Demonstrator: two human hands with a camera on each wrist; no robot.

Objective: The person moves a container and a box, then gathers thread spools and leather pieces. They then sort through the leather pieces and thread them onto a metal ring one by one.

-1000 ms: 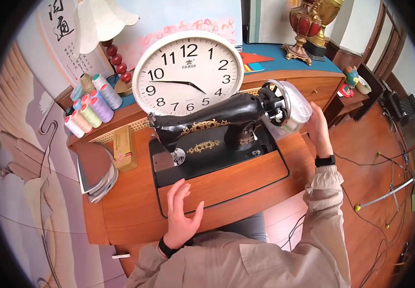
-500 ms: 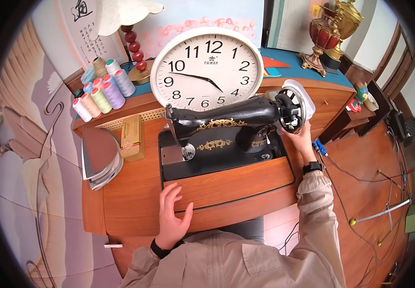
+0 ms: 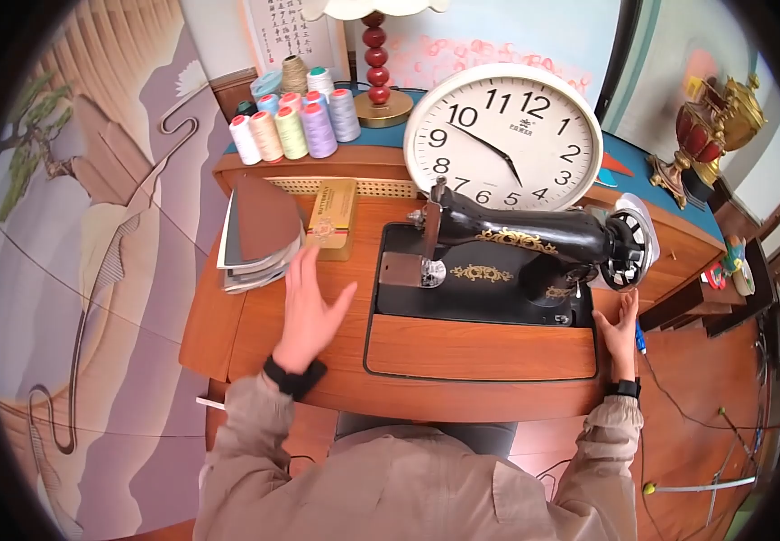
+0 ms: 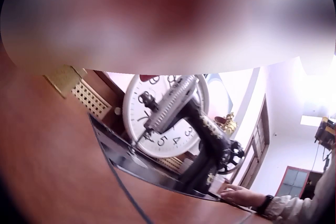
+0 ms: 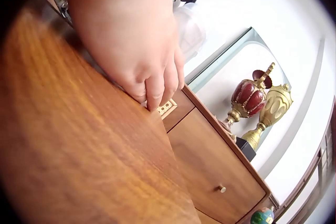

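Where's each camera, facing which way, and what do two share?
Head: on the head, facing forward and down at the black sewing machine on the brown wooden table; shows left hand, right hand, beige sleeves.
Left wrist: faces across the table toward the machine; shows the right hand and its sleeve; blurred shape on top unclear.
Right wrist: faces past the right hand toward the red-and-gold urn.
Shared: head and left wrist both see the round white clock.

"POWER" on clock
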